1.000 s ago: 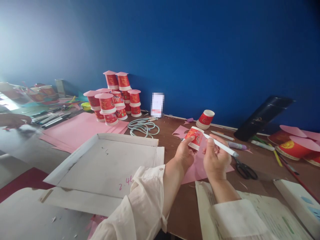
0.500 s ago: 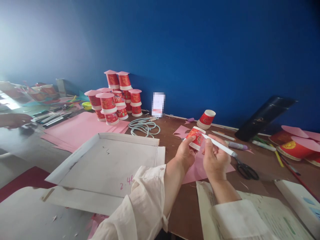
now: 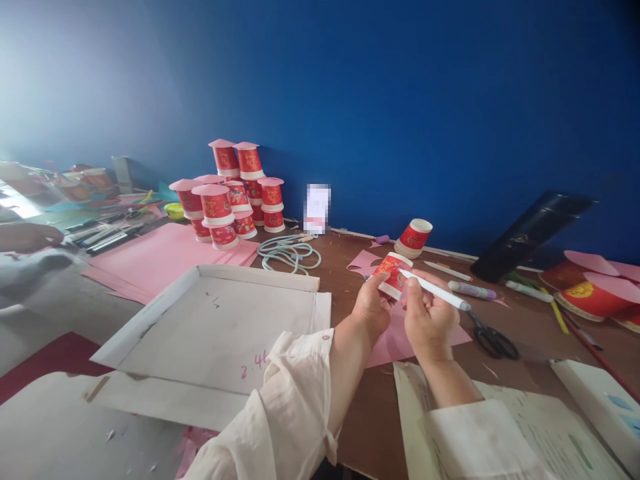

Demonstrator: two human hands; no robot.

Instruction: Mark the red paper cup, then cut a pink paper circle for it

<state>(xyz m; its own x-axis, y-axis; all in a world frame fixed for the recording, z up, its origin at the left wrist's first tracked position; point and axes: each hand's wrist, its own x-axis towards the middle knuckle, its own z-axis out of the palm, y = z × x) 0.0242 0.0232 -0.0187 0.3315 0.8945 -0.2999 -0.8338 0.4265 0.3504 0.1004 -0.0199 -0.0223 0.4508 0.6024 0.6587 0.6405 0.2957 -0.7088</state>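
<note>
My left hand (image 3: pixel 371 308) is closed round a red paper cup (image 3: pixel 393 272) with white bands and gold print, its thumb lying on the near side. In my right hand (image 3: pixel 431 320) is a white marker pen (image 3: pixel 439 291), its tip against or very close to the cup's printed face. I cannot tell whether the tip touches. Under both hands lies a piece of pink paper (image 3: pixel 383 347). Black-handled scissors (image 3: pixel 495 340) rest just right of my right hand. Behind the held cup stands another red paper cup (image 3: pixel 414 237), slightly tilted.
Stacked red cups with pink paper discs (image 3: pixel 214 205) stand at the back left, near pink sheets (image 3: pixel 145 260) and a coiled cable (image 3: pixel 290 255). A white box lid (image 3: pixel 200 333) lies left. A black bottle (image 3: pixel 530 233) leans right. Another person's hand (image 3: pixel 30 237) is far left.
The marker has shifted slightly left on the cup, and my right hand with it. The cup stays in my left hand. The other person's hand at far left has moved a little.
</note>
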